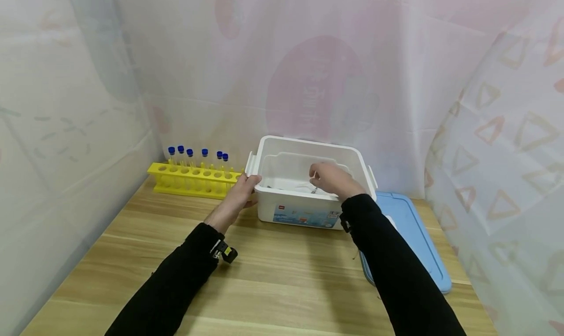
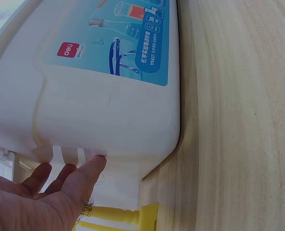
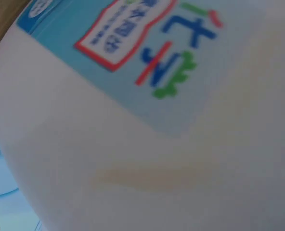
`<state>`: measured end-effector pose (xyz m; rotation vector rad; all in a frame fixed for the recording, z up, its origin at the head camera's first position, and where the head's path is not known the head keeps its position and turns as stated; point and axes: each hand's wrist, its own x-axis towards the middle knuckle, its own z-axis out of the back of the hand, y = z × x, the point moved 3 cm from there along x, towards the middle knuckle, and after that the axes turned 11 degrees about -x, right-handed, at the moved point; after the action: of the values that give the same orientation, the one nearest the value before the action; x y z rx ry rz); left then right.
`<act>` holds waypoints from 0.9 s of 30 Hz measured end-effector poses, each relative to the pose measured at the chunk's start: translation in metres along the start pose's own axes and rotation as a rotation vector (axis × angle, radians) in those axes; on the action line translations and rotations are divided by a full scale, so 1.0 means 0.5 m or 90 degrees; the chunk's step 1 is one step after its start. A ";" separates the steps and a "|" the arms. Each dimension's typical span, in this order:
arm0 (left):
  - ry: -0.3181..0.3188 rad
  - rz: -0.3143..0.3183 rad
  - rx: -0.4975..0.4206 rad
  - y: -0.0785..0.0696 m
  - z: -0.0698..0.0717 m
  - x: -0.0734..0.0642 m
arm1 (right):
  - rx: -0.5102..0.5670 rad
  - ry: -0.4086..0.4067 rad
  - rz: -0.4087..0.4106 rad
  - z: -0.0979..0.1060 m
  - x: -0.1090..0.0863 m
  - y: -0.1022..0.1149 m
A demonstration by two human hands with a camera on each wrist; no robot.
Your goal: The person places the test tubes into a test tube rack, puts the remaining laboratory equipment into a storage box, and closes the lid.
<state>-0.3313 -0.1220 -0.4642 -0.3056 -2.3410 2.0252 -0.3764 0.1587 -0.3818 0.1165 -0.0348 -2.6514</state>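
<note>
A white plastic box (image 1: 282, 204) with a blue printed label stands lidless at the back of the table. My left hand (image 1: 240, 194) is at its left front corner. In the left wrist view, the fingers (image 2: 87, 175) of that hand lie fairly straight against the box's side wall. My right hand (image 1: 332, 178) reaches over the front rim into the box, fingers bent. Just below those fingers shows a small dark thin item (image 1: 314, 190); whether they pinch it I cannot tell. The right wrist view shows only the box's front wall (image 3: 84, 125), close and blurred.
Left of the box stands a yellow test tube rack (image 1: 189, 195) with several blue-capped test tubes (image 1: 204, 153). A light blue lid (image 1: 414, 238) lies to the right, partly under the right sleeve. Printed curtains (image 1: 198, 57) enclose the wooden table (image 1: 273, 287).
</note>
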 end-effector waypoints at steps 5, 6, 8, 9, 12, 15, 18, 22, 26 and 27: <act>-0.001 0.002 0.003 0.002 -0.001 0.001 | 0.032 -0.009 -0.037 0.017 -0.014 -0.007; -0.001 0.001 0.003 0.001 -0.001 0.001 | 0.036 -0.013 -0.043 0.021 -0.018 -0.007; -0.002 0.000 0.003 0.001 -0.001 0.000 | 0.036 -0.033 -0.037 0.024 -0.019 -0.017; -0.003 -0.001 0.003 0.000 -0.002 -0.001 | 0.034 -0.040 -0.036 0.029 -0.024 -0.018; -0.007 -0.003 0.004 -0.001 -0.002 -0.002 | 0.034 -0.053 -0.042 0.039 -0.035 -0.021; -0.008 -0.002 0.005 -0.002 -0.002 -0.004 | 0.042 -0.052 -0.065 0.051 -0.057 -0.015; -0.008 -0.002 0.004 -0.002 -0.002 -0.004 | 0.047 -0.064 -0.076 0.058 -0.073 -0.019; -0.007 -0.001 0.003 -0.002 -0.001 -0.004 | 0.045 -0.080 -0.097 0.067 -0.096 -0.027; -0.006 0.001 0.000 -0.003 -0.001 -0.003 | 0.034 -0.099 -0.119 0.074 -0.122 -0.038; -0.005 0.000 -0.001 -0.003 -0.001 -0.003 | 0.034 -0.103 -0.122 0.076 -0.129 -0.041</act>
<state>-0.3300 -0.1219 -0.4626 -0.2978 -2.3471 2.0296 -0.3325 0.2070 -0.3399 -0.0808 -0.1553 -2.8456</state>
